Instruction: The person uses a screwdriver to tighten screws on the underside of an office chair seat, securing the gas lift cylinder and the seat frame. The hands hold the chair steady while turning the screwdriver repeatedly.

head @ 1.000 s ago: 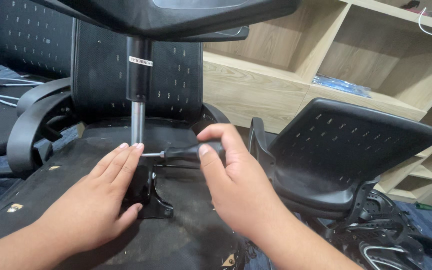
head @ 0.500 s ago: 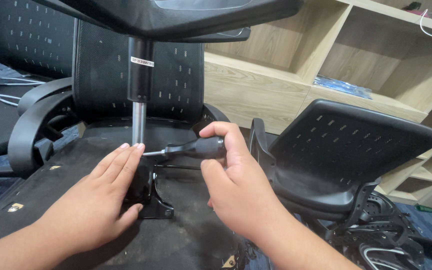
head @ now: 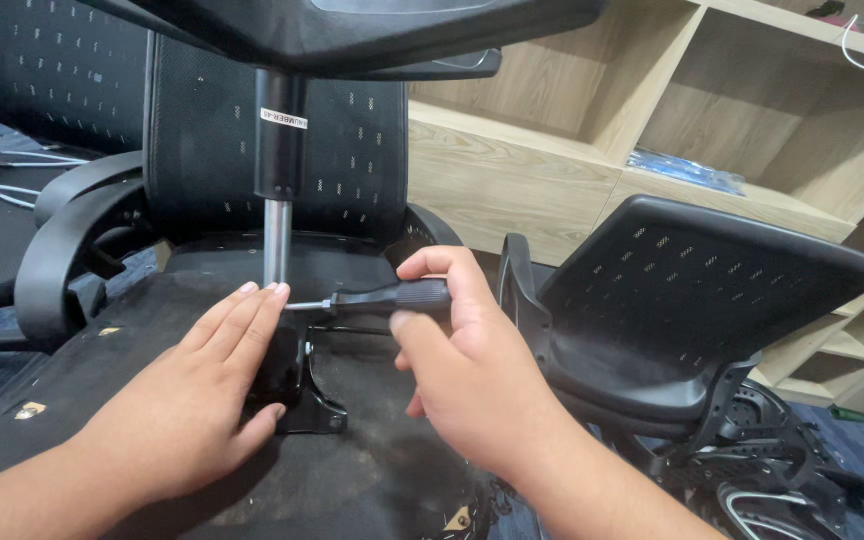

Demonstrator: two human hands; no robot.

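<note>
Right hand (head: 462, 370) grips the black ribbed-handled screwdriver (head: 387, 297) again, thumb back under the handle after a half-second with the fingers rolled up over it, so that looks like one turn made and a fresh grip taken. Its steel shaft lies level, tip hidden behind the left fingertips. Left hand (head: 187, 400) stays flat and open on the black metal bracket (head: 302, 395), beside the chrome gas-lift column (head: 276, 240) on the upturned dusty black seat underside (head: 372, 470).

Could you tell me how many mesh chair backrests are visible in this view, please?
3. One backrest stands at far left, one upright behind the gas cylinder, and one lies tilted at right, before the wooden shelves. Others may be hidden.
</note>
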